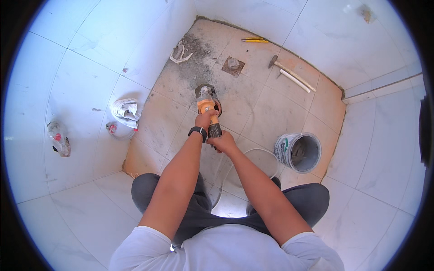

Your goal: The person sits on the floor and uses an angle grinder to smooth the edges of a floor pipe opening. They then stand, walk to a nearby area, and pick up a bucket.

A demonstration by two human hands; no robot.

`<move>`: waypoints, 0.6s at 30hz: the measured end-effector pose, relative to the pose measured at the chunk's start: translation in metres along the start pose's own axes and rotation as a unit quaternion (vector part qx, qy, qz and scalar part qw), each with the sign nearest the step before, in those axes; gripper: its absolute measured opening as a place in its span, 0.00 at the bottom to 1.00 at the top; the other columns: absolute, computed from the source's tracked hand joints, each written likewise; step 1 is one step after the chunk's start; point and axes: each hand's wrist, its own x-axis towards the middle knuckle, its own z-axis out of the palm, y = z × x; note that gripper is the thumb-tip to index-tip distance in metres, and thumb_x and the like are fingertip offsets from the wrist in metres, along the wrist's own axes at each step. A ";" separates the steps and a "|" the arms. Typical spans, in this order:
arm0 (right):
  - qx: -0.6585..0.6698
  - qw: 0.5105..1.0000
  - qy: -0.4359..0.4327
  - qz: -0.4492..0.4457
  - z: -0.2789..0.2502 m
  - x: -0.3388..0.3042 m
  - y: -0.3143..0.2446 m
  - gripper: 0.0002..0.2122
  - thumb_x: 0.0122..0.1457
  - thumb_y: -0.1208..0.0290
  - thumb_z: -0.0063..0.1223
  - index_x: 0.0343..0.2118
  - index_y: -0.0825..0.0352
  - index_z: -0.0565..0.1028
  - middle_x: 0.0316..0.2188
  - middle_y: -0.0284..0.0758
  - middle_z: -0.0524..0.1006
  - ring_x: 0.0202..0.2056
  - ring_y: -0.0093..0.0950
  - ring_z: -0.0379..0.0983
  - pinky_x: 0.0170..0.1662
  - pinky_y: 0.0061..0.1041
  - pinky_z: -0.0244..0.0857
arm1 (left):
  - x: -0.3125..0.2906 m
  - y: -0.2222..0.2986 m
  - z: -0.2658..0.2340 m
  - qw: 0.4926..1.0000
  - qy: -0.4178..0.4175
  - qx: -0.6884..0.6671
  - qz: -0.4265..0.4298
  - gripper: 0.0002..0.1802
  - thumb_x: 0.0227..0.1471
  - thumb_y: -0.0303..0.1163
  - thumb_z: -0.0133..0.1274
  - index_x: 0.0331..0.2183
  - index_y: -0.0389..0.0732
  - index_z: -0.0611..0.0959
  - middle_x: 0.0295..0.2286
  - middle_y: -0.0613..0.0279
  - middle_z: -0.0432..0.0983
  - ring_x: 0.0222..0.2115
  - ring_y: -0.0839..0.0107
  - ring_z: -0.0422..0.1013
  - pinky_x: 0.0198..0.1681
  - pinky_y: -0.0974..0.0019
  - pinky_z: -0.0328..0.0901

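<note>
Both my hands are on an orange and black angle grinder (207, 105), held out in front of me low over the tiled floor. My left hand (206, 119), with a dark watch at the wrist, wraps round its orange body. Behind it, my right hand (223, 142) grips the black rear end. The grinder's head and dark guard point away from me, toward grey rubble (192, 56) by the left wall. From the rear a pale cord (223, 183) runs back and loops over the floor. Whether the disc touches the floor I cannot tell.
A grey bucket (280, 151) lies or leans at the right. Beyond it are a hammer (289, 71), a white stick (294, 81) and a yellow tool (256, 40). A square floor opening (227, 69) holds a lump. White cloth (124, 111) and a plastic bag (58, 137) are at the left wall.
</note>
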 end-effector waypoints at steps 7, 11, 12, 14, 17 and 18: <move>0.006 1.000 0.031 0.001 0.013 0.003 0.001 0.20 0.39 0.64 0.71 0.34 0.69 0.76 0.21 0.36 0.80 0.18 0.27 0.76 0.21 0.26 0.69 | 0.015 -0.015 -0.004 0.993 0.058 0.086 0.062 0.19 0.44 0.32 0.67 0.38 0.35 0.80 0.27 0.59 0.78 0.23 0.65 0.74 0.26 0.60 0.70; -0.001 0.999 0.037 -0.022 0.013 0.002 -0.001 0.19 0.40 0.65 0.70 0.34 0.69 0.76 0.22 0.35 0.80 0.18 0.27 0.76 0.22 0.26 0.69 | 0.022 -0.013 -0.003 0.990 0.059 0.098 0.077 0.19 0.44 0.31 0.67 0.38 0.34 0.80 0.28 0.58 0.78 0.24 0.64 0.75 0.27 0.60 0.71; -0.007 0.999 0.047 -0.024 0.013 0.001 -0.001 0.19 0.40 0.65 0.70 0.34 0.69 0.76 0.22 0.35 0.80 0.18 0.26 0.76 0.22 0.26 0.69 | 0.022 -0.013 -0.003 0.991 0.059 0.093 0.070 0.19 0.44 0.31 0.67 0.38 0.34 0.80 0.27 0.58 0.78 0.24 0.64 0.75 0.27 0.60 0.71; -0.024 0.998 0.041 -0.045 0.008 0.000 -0.001 0.20 0.39 0.64 0.71 0.34 0.69 0.77 0.21 0.35 0.80 0.18 0.26 0.76 0.23 0.26 0.70 | 0.019 -0.013 -0.001 0.995 0.051 0.065 0.052 0.18 0.45 0.31 0.66 0.38 0.35 0.79 0.27 0.59 0.78 0.23 0.64 0.75 0.27 0.59 0.71; -0.057 0.998 0.017 -0.018 0.000 0.002 0.000 0.23 0.37 0.62 0.72 0.35 0.70 0.77 0.24 0.38 0.81 0.23 0.29 0.79 0.27 0.28 0.72 | 0.015 -0.016 0.001 0.998 0.043 0.030 0.021 0.18 0.45 0.31 0.66 0.37 0.35 0.79 0.26 0.59 0.77 0.21 0.64 0.74 0.26 0.59 0.71; -0.070 0.997 0.012 -0.004 -0.002 0.003 0.001 0.24 0.36 0.61 0.72 0.35 0.70 0.77 0.25 0.39 0.82 0.25 0.31 0.80 0.29 0.29 0.73 | 0.014 -0.017 0.001 0.999 0.042 0.021 0.015 0.18 0.45 0.31 0.66 0.37 0.36 0.79 0.25 0.59 0.77 0.21 0.64 0.74 0.26 0.59 0.71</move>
